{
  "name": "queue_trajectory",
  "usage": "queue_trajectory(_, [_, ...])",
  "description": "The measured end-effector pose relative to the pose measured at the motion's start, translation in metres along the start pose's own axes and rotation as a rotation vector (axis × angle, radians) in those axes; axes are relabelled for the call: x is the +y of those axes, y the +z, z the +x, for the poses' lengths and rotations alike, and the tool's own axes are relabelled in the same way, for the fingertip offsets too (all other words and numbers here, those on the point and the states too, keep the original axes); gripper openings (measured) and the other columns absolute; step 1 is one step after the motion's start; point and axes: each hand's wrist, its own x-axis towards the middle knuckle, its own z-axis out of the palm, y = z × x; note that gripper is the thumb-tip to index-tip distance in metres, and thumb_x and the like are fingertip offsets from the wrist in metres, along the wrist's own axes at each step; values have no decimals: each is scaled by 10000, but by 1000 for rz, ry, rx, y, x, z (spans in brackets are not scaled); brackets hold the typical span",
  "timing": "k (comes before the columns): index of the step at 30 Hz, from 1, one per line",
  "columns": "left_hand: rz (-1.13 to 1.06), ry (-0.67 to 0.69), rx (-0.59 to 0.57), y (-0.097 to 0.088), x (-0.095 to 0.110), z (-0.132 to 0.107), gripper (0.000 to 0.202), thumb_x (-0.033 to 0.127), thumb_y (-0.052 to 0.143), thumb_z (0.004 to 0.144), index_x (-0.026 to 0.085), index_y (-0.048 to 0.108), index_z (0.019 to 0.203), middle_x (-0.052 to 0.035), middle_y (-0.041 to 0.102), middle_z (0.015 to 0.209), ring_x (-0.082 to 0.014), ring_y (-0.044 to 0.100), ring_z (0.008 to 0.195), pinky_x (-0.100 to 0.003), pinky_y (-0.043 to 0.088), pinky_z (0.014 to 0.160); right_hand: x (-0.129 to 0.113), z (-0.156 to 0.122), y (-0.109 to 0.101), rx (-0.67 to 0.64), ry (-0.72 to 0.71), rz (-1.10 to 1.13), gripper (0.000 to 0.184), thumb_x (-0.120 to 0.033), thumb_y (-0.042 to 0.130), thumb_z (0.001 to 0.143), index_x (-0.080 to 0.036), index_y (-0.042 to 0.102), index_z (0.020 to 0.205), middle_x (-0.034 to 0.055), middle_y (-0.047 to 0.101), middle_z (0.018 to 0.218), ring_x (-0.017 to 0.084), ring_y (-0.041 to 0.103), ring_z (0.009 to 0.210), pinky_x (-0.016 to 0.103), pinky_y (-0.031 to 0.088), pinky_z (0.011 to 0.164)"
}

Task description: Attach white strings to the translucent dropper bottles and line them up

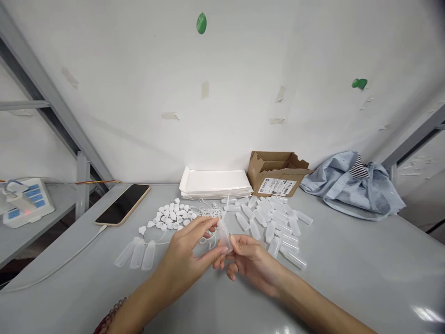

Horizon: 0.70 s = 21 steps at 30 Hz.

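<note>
Both hands meet over the grey table [347, 269]. My right hand [252, 262] pinches a small clear plastic bottle [224, 236], held upright. My left hand [187, 253] closes its fingertips on the same bottle, thumb low on it and index finger at its top. A thin white tube [226, 204] sticks up from the bottle's neck. Beyond my hands lie a pile of white caps [172, 215], a tangle of white tubes [208, 211], and several empty clear bottles [278, 225]. Three more clear bottles [137, 253] lie side by side to the left.
A phone [123, 204] on a white cable lies far left. A stack of white trays [215, 183], an open cardboard box [276, 174] and a blue garment [351, 183] sit along the wall. A power strip [24, 202] rests on a side shelf.
</note>
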Motion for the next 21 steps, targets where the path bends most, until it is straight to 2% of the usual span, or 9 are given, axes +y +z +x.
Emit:
queue_trajectory(8, [94, 95, -9, 2, -2, -5, 448, 243, 667, 771, 201, 510, 1188, -60, 645, 1029, -192, 626, 878, -314, 553, 757, 2, 2, -1, 69, -18, -5, 310, -418, 661, 786, -108, 663, 807, 48, 587, 724, 127, 569, 672, 197, 424, 508])
queue_trajectory(14, [150, 159, 1, 8, -3, -10, 512, 239, 647, 794, 216, 427, 1255, -64, 613, 1109, -187, 603, 940, -304, 535, 808, 2, 1, 0, 25, -41, -13, 314, -400, 583, 853, -104, 682, 830, 109, 655, 812, 133, 586, 697, 200, 429, 537])
queue_trajectory(21, [175, 102, -12, 12, -4, -9, 494, 212, 616, 787, 193, 421, 1241, -59, 613, 1059, -188, 595, 954, -291, 519, 807, 3, 1, 0, 9, -19, -14, 334, -418, 576, 855, -100, 681, 851, 135, 688, 833, 143, 618, 718, 212, 436, 578])
